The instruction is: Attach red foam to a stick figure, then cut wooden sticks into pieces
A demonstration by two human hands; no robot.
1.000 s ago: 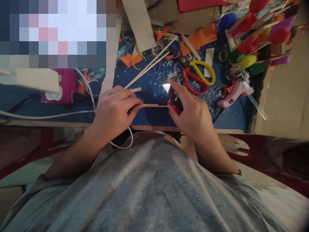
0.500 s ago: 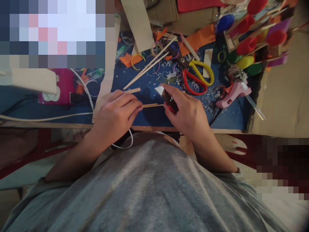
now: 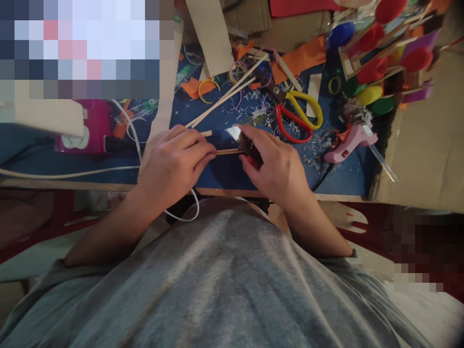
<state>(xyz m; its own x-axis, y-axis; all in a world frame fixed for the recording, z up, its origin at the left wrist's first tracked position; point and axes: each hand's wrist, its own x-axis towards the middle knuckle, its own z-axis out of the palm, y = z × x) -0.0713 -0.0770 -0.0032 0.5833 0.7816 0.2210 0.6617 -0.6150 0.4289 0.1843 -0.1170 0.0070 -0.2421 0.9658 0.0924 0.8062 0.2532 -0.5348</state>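
My left hand (image 3: 181,157) pinches thin wooden sticks (image 3: 227,152), which lie side by side and reach across to my right hand. In my right hand (image 3: 277,154) is a utility knife (image 3: 251,147) with a dark handle; its bare blade (image 3: 234,132) points up and left. The right fingertips are at the sticks' far end; whether they grip it I cannot tell. A short flat wooden strip (image 3: 206,133) shows just behind my left fingers. Beyond it, two long wooden sticks (image 3: 228,94) lie slantwise on the blue tabletop (image 3: 221,176).
Scissors (image 3: 295,116) with red and yellow handles lie behind my right hand, among paper scraps. A pink glue gun (image 3: 351,142) rests to the right. Wooden frames with coloured ovals (image 3: 377,67) stand at back right. At left are a magenta power socket (image 3: 92,128) and a white cable (image 3: 68,174).
Both hands have shifted slightly, and my right hand with the knife is a little closer to the left one. Less of the sticks' right end shows now.
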